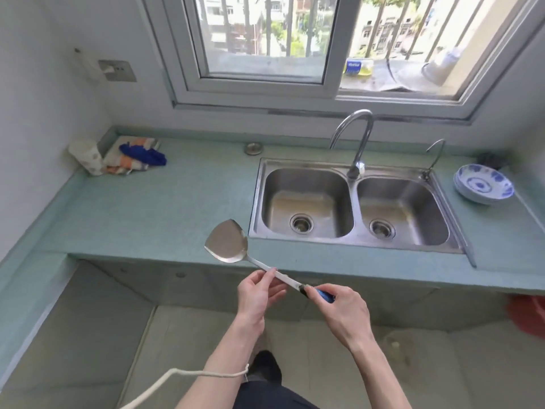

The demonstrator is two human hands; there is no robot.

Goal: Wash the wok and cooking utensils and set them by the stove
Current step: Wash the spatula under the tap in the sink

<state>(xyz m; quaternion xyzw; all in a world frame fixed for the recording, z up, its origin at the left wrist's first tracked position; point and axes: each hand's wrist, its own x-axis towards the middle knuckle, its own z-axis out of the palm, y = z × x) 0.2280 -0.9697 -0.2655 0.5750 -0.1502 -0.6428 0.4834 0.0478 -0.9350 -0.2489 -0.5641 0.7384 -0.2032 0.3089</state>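
Observation:
I hold a steel wok spatula (pixel 227 242) in front of the green counter, its blade over the counter's front edge, left of the sink. My right hand (pixel 343 311) grips the spatula's blue handle. My left hand (pixel 258 293) pinches the metal shaft between thumb and fingers. The double steel sink (pixel 354 166) lies just beyond, both basins bare, with a curved faucet (pixel 358 137) between them. No wok or stove is in view.
A stack of blue-patterned bowls (pixel 483 184) sits right of the sink. At the counter's back left corner lie a paper cup (pixel 87 157), folded cloths and a blue glove (pixel 143 153). A dish-soap bottle (pixel 358 67) stands on the window ledge. A white cord trails from my left wrist.

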